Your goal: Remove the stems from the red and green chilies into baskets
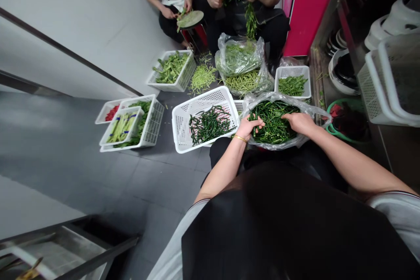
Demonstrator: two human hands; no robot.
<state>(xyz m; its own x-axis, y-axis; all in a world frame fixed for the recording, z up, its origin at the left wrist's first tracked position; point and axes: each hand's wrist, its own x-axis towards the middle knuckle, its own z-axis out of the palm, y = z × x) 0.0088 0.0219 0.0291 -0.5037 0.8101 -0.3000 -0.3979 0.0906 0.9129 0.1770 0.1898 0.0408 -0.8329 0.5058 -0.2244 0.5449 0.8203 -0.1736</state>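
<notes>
A clear plastic bag (300, 141) full of thin dark green chili peppers (272, 118) lies open at my lap. My left hand (250, 127), with a yellow band at the wrist, is at the bag's left side with its fingers curled round some green peppers. On the right side of the bag, my right hand (297, 122) has its fingers closed at the edge of the peppers; what its fingertips hold is too small to make out. Left of the bag, a white perforated basket (180, 129) holds a loose pile of green peppers.
Two people sit opposite, one handling leafy stems (251, 17), one beside a round stool (190, 19). White baskets of vegetables (170, 68) stand at the left and a small one (292, 85) beyond the bag. A green basin (334, 132) is at the right.
</notes>
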